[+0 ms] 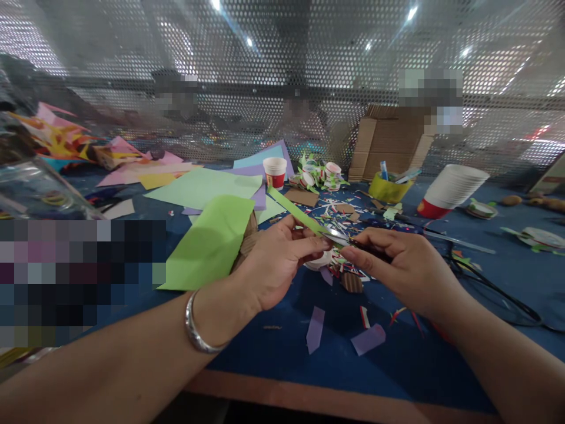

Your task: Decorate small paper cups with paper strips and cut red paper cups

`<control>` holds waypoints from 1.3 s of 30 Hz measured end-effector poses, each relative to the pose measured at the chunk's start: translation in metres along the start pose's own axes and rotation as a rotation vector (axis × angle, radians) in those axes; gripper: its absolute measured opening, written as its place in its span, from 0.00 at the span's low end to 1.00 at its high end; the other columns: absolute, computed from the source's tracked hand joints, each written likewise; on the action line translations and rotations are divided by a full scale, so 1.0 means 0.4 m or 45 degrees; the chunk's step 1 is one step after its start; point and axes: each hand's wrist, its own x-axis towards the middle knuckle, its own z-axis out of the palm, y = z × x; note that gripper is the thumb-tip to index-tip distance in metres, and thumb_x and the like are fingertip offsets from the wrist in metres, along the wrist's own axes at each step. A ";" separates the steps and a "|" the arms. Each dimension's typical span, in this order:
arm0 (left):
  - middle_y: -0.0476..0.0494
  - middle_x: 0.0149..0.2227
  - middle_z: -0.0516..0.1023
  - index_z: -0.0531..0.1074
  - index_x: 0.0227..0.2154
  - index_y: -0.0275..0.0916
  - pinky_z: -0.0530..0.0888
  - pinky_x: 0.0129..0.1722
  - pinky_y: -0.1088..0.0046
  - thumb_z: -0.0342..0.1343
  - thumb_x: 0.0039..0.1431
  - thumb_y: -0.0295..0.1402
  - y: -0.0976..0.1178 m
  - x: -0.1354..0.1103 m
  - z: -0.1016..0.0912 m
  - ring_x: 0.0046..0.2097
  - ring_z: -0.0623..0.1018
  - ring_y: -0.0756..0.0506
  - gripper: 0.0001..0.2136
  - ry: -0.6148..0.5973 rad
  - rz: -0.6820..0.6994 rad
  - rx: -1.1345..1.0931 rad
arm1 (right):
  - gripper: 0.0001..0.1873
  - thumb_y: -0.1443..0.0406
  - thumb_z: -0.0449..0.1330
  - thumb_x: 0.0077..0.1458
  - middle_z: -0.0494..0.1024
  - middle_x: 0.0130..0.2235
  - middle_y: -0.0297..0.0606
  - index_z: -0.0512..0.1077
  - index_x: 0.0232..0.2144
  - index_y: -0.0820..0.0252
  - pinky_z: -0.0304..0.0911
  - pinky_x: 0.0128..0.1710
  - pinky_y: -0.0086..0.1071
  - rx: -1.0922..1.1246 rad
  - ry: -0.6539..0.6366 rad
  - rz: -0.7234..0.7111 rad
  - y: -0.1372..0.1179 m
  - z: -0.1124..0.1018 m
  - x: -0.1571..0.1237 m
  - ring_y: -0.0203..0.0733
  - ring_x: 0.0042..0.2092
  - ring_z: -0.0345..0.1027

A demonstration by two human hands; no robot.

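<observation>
The fingers of my left hand were pinched on a green strip, which slanted up and away above the surface. The fingers of my right hand were closed round scissors, the blades at the strip's near end, just beside my left fingertips. Scraps lay strewn beyond. A green sheet was left of my left hand, and purple pieces lay nearer me. Past my right hand stood a yellow tub, with stacked cups to its right.
</observation>
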 end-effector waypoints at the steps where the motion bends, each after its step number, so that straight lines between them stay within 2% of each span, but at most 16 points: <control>1: 0.48 0.34 0.79 0.75 0.41 0.34 0.71 0.36 0.77 0.66 0.50 0.18 0.000 -0.001 0.000 0.34 0.76 0.53 0.15 -0.002 0.005 -0.002 | 0.25 0.44 0.58 0.63 0.69 0.25 0.31 0.73 0.27 0.57 0.51 0.26 0.32 0.003 0.003 0.004 0.000 0.000 0.000 0.36 0.27 0.58; 6: 0.46 0.36 0.80 0.76 0.38 0.35 0.71 0.36 0.76 0.67 0.51 0.21 -0.001 -0.002 0.000 0.35 0.77 0.52 0.12 0.010 0.022 0.073 | 0.24 0.45 0.60 0.62 0.67 0.23 0.30 0.74 0.27 0.57 0.50 0.24 0.31 0.041 0.057 -0.004 -0.004 0.003 0.002 0.34 0.26 0.56; 9: 0.45 0.35 0.81 0.75 0.34 0.35 0.73 0.38 0.74 0.66 0.53 0.23 0.009 0.006 -0.005 0.35 0.78 0.51 0.07 0.092 0.043 0.099 | 0.24 0.46 0.60 0.62 0.69 0.24 0.31 0.74 0.27 0.57 0.52 0.25 0.30 0.056 0.123 -0.037 -0.005 0.001 0.005 0.34 0.26 0.57; 11: 0.47 0.32 0.80 0.73 0.32 0.36 0.74 0.38 0.73 0.64 0.56 0.24 0.028 0.019 -0.015 0.33 0.78 0.51 0.05 0.190 0.150 0.065 | 0.23 0.45 0.60 0.62 0.70 0.25 0.31 0.75 0.27 0.57 0.54 0.25 0.30 0.039 0.150 -0.035 -0.004 -0.001 0.005 0.35 0.26 0.59; 14: 0.51 0.28 0.78 0.73 0.30 0.38 0.75 0.38 0.75 0.60 0.58 0.22 0.071 0.044 -0.038 0.32 0.77 0.53 0.06 0.344 0.480 -0.083 | 0.24 0.44 0.59 0.62 0.70 0.24 0.32 0.74 0.27 0.56 0.54 0.25 0.31 -0.044 0.132 -0.021 -0.003 0.006 0.001 0.36 0.26 0.60; 16: 0.52 0.26 0.78 0.72 0.28 0.39 0.74 0.36 0.78 0.59 0.58 0.20 0.096 0.058 -0.053 0.30 0.75 0.54 0.08 0.433 0.595 -0.162 | 0.24 0.44 0.59 0.62 0.72 0.24 0.32 0.73 0.28 0.56 0.54 0.25 0.31 -0.115 0.039 -0.031 -0.008 0.018 -0.003 0.36 0.25 0.61; 17: 0.52 0.26 0.78 0.72 0.28 0.40 0.73 0.35 0.79 0.60 0.57 0.20 0.104 0.064 -0.058 0.30 0.76 0.54 0.08 0.428 0.604 -0.165 | 0.23 0.45 0.59 0.62 0.73 0.25 0.32 0.73 0.28 0.56 0.54 0.25 0.31 -0.148 -0.029 -0.038 -0.012 0.026 -0.006 0.36 0.25 0.62; 21: 0.50 0.27 0.78 0.73 0.28 0.37 0.70 0.32 0.79 0.64 0.52 0.21 0.095 0.072 -0.063 0.31 0.76 0.54 0.07 0.301 0.490 -0.067 | 0.21 0.46 0.59 0.62 0.76 0.26 0.34 0.72 0.29 0.55 0.53 0.26 0.32 -0.306 -0.270 -0.060 -0.032 0.056 -0.019 0.39 0.26 0.65; 24: 0.48 0.28 0.79 0.73 0.29 0.36 0.68 0.32 0.78 0.65 0.51 0.22 0.076 0.068 -0.055 0.30 0.75 0.54 0.07 0.223 0.342 0.041 | 0.19 0.48 0.60 0.62 0.79 0.29 0.36 0.72 0.31 0.56 0.54 0.28 0.33 -0.439 -0.362 -0.102 -0.040 0.067 -0.027 0.41 0.29 0.68; 26: 0.49 0.28 0.79 0.72 0.30 0.36 0.68 0.32 0.77 0.65 0.52 0.22 0.074 0.065 -0.052 0.30 0.74 0.53 0.07 0.218 0.305 0.073 | 0.17 0.50 0.61 0.62 0.80 0.31 0.37 0.73 0.32 0.56 0.54 0.28 0.33 -0.488 -0.397 -0.124 -0.041 0.069 -0.032 0.41 0.29 0.69; 31: 0.49 0.28 0.80 0.69 0.32 0.37 0.66 0.31 0.79 0.64 0.50 0.20 0.083 0.065 -0.053 0.30 0.76 0.54 0.10 0.292 0.362 0.029 | 0.14 0.53 0.62 0.63 0.82 0.37 0.39 0.76 0.39 0.56 0.61 0.32 0.34 -0.496 -0.411 -0.202 -0.040 0.071 -0.048 0.46 0.36 0.75; 33: 0.48 0.28 0.80 0.70 0.33 0.37 0.66 0.30 0.79 0.64 0.51 0.20 0.072 0.062 -0.049 0.30 0.76 0.54 0.10 0.236 0.276 0.073 | 0.14 0.53 0.61 0.64 0.83 0.38 0.40 0.77 0.41 0.57 0.63 0.33 0.35 -0.511 -0.406 -0.246 -0.040 0.070 -0.054 0.47 0.37 0.77; 36: 0.47 0.29 0.81 0.71 0.36 0.37 0.66 0.30 0.77 0.65 0.53 0.23 0.045 0.052 -0.040 0.28 0.76 0.53 0.10 0.073 0.067 0.179 | 0.14 0.54 0.59 0.66 0.84 0.38 0.41 0.78 0.40 0.57 0.67 0.36 0.37 -0.545 -0.380 -0.316 -0.037 0.068 -0.059 0.49 0.38 0.79; 39: 0.50 0.25 0.78 0.71 0.35 0.38 0.66 0.29 0.76 0.65 0.54 0.24 0.030 0.044 -0.035 0.26 0.75 0.53 0.10 0.017 0.002 0.206 | 0.17 0.55 0.55 0.68 0.85 0.39 0.44 0.79 0.40 0.59 0.70 0.38 0.41 -0.606 -0.284 -0.398 -0.028 0.064 -0.058 0.52 0.39 0.81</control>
